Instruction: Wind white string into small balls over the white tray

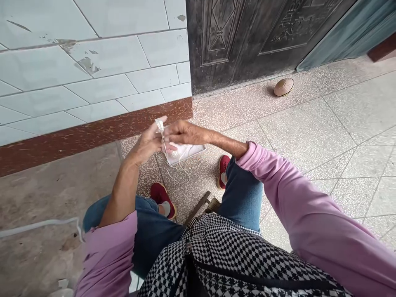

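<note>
A tuft of white string (160,126) stands up at the fingers of my left hand (147,144), which is closed around it. My right hand (184,133) meets it from the right, fingers bent and pinched on the string; they are slightly blurred. Strands hang down from between the hands. Below them a shallow white box (193,153) lies on the floor, with a small white bundle (174,152) partly hidden by my fingers. Loose thin string (182,180) trails in loops over the floor in front of the box.
A tiled wall (102,62) with a brown base stands ahead, beside a dark carved door (222,45). A worn ball (284,87) lies near the door. My red shoes (161,198) flank a wooden stool part (198,208). A white hose (40,224) runs along the left floor.
</note>
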A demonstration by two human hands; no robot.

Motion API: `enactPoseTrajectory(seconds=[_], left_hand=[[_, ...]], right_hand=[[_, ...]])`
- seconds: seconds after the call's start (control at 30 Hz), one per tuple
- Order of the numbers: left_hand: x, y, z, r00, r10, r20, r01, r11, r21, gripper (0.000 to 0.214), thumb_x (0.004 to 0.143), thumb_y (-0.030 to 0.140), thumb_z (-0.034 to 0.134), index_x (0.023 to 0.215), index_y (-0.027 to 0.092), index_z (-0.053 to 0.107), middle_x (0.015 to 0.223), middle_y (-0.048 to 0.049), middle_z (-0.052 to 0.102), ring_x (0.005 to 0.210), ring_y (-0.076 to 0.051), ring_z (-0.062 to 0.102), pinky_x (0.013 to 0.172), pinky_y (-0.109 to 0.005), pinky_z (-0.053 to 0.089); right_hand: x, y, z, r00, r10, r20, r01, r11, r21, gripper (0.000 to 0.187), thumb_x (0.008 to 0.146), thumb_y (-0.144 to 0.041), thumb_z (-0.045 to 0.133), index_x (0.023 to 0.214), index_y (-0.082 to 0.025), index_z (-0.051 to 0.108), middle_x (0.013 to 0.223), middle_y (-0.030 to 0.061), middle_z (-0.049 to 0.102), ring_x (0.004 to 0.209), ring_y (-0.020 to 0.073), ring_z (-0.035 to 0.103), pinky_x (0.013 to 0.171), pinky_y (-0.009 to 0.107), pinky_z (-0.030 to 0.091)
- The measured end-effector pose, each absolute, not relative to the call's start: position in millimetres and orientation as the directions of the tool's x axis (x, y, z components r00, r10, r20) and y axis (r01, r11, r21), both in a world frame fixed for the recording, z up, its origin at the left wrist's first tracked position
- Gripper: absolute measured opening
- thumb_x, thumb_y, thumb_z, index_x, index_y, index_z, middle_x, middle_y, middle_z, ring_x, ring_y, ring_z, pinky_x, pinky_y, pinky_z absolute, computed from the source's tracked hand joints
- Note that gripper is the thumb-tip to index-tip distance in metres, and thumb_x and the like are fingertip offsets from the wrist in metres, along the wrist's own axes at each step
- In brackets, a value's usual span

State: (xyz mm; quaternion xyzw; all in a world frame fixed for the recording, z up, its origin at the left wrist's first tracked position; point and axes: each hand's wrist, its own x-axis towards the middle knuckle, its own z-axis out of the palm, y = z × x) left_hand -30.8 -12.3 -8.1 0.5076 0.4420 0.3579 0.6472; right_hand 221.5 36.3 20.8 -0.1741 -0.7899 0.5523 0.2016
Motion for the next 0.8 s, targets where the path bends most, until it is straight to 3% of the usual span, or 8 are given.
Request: enactPoseTrajectory(seconds=[0.1,0.23,0.37,0.5,0.63,0.7,0.8], left_hand=[[-20,-21,3,0.523,0.769,-0.367,0.112,0.365,0.924,0.108,0.111,0.024,0.091,0.207,0.019,0.042,0.146,-0.0287,0.094,0.097,-0.037,0.098,0.081,-0.043,0.079],[-16,-29,19,0.656,0.666,-0.356,0.079,0.409,0.909,0.118,0.112,0.035,0.094,0.211,0.015,0.032,0.134,-0.0284,0.095,0.093,-0.041,0.099,0.076,-0.044,0.078],[-30,-21,21,0.626,0.756,-0.190,-0.154,0.359,0.921,0.131,0.108,0.028,0.097,0.212,0.014,0.020,0.131,-0.0249,0.096,0.091,-0.038,0.100,0.074,-0.040,0.078],[-56,-1,13,0.346,0.938,0.012,-0.472,0.163,0.866,0.152,0.097,0.019,0.103,0.212,0.022,0.005,0.128,-0.0140,0.099,0.090,-0.032,0.099,0.072,-0.034,0.077],[-71,10,7,0.016,1.000,0.005,-0.487,0.004,0.873,0.153,0.094,0.014,0.100,0.211,0.028,0.001,0.125,-0.0064,0.099,0.091,-0.027,0.098,0.074,-0.031,0.077],[-69,8,6,-0.023,0.999,-0.039,-0.361,0.028,0.932,0.142,0.099,0.012,0.094,0.210,0.027,0.007,0.128,-0.0088,0.099,0.092,-0.027,0.098,0.077,-0.032,0.078],[-57,1,4,0.051,0.986,-0.161,-0.126,0.166,0.978,0.125,0.107,0.013,0.089,0.210,0.023,0.019,0.142,-0.0182,0.096,0.094,-0.027,0.097,0.081,-0.034,0.077]], right_hand=[[237,72,15,-0.745,0.654,0.129,0.095,0.296,-0.950,0.038,0.129,0.000,0.071,0.095,-0.016,0.063,0.078,-0.0084,0.054,0.075,0.0082,0.044,0.067,0.019,0.033],[252,94,4,-0.729,0.685,-0.014,0.153,0.143,-0.978,0.037,0.131,-0.003,0.068,0.097,-0.017,0.063,0.073,-0.0116,0.050,0.067,0.0055,0.041,0.063,0.019,0.032],[245,89,-13,-0.751,0.657,-0.062,0.148,0.075,-0.986,0.031,0.137,-0.011,0.062,0.107,-0.017,0.065,0.069,-0.0128,0.051,0.056,0.0070,0.037,0.053,0.017,0.031],[228,68,-12,-0.777,0.620,-0.113,0.270,0.165,-0.949,0.033,0.139,-0.010,0.051,0.112,-0.016,0.070,0.071,-0.0089,0.056,0.057,0.0103,0.048,0.056,0.017,0.040],[215,31,5,-0.861,0.462,-0.215,0.366,0.267,-0.892,0.031,0.133,-0.004,0.056,0.109,-0.014,0.073,0.073,-0.0053,0.061,0.068,0.0126,0.056,0.066,0.021,0.044],[211,13,12,-0.916,0.325,-0.237,0.327,0.259,-0.909,0.028,0.132,-0.004,0.058,0.110,-0.013,0.075,0.076,-0.0043,0.063,0.069,0.0132,0.057,0.068,0.022,0.045],[209,0,17,-0.962,0.186,-0.202,0.233,0.163,-0.959,0.022,0.132,-0.008,0.059,0.120,-0.012,0.077,0.079,-0.0046,0.064,0.067,0.0125,0.055,0.067,0.023,0.043]])
